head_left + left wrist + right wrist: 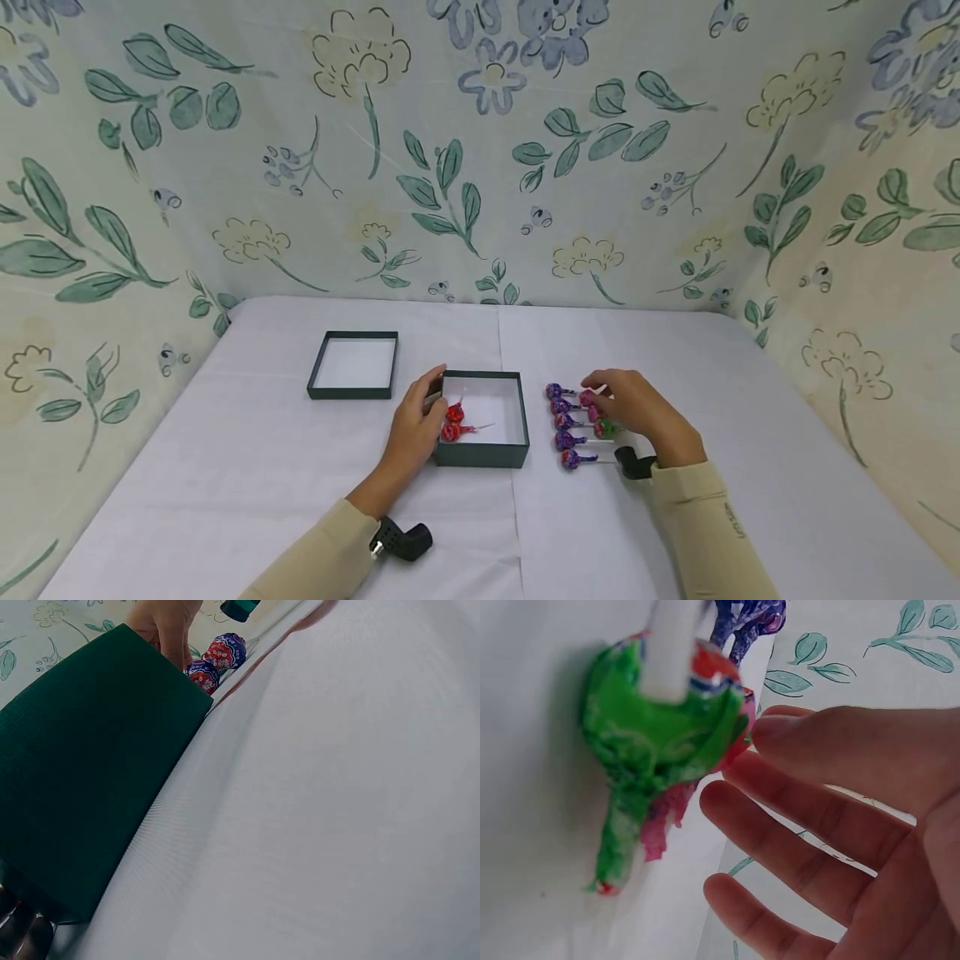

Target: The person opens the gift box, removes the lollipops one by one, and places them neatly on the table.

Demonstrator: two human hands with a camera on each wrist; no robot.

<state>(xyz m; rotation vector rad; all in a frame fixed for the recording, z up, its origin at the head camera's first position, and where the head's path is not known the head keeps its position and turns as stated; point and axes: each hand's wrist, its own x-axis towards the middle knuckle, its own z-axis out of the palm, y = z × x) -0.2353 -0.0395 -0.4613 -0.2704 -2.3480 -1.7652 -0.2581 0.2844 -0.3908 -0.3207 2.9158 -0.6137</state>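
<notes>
My left hand [414,425] grips the left wall of a dark green box [480,456] with a white inside. In the left wrist view, the green side of the box [97,765] fills the left, with dark fingertips at its lower corner. Two red-wrapped lollipops [453,432] lie inside the box, at its left. To the right, my right hand [637,408] pinches a pink lollipop [587,398] between thumb and forefinger, the other fingers loosely spread. A green lollipop [656,739] lies close by, partly covering the pink one in the right wrist view.
Several purple lollipops [564,422] form a column between the box and my right hand. A shallow lid [349,393], dark-edged and white inside, lies at the back left. White cloth [247,467] covers the table, and a floral curtain [450,167] hangs behind it.
</notes>
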